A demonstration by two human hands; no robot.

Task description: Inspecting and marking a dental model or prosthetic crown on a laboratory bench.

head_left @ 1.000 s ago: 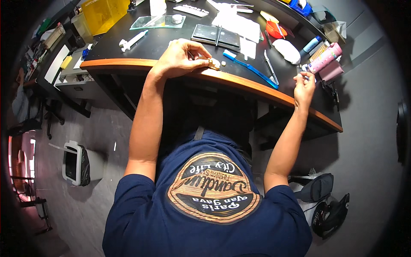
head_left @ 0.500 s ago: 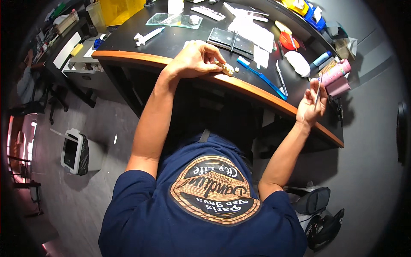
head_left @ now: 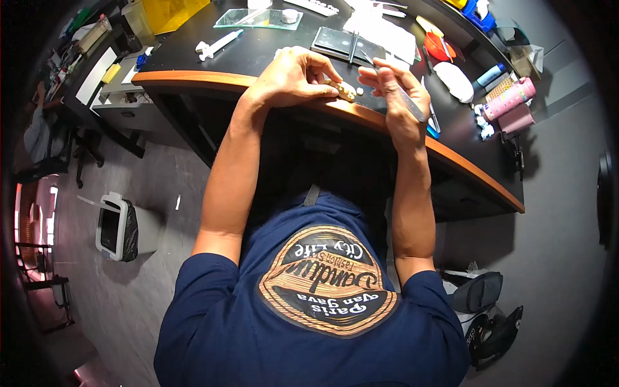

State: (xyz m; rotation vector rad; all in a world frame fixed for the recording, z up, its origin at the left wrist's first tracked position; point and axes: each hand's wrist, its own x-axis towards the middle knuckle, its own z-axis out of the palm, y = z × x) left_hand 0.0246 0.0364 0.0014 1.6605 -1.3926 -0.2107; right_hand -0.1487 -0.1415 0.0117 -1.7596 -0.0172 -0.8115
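My left hand [head_left: 293, 80] rests at the desk's wooden front edge, thumb and fingers closed on a small cream, lumpy dental model [head_left: 347, 91]. A tiny whitish piece [head_left: 360, 91] lies just to the right of that model. From the right, my right hand [head_left: 405, 97] comes close to it, closed on slim silver tweezers [head_left: 412, 108]. Their tip points up and left, over the desk. Behind the right hand, a blue toothbrush [head_left: 432, 132] is mostly hidden. A thin metal tool [head_left: 434, 117] lies beside that hand.
Farther back on the black desk lie a syringe [head_left: 219, 45], a glass plate [head_left: 238, 19], a black flat device [head_left: 332, 44] with dark tweezers [head_left: 354, 46] on it, and white tissues [head_left: 393, 40]. To the right are a red bowl [head_left: 437, 48] and a pink bottle [head_left: 512, 98].
My right hand has swung left with the tweezers, from the desk's right end to beside the dental model. My left hand keeps its hold. The view has shifted slightly.
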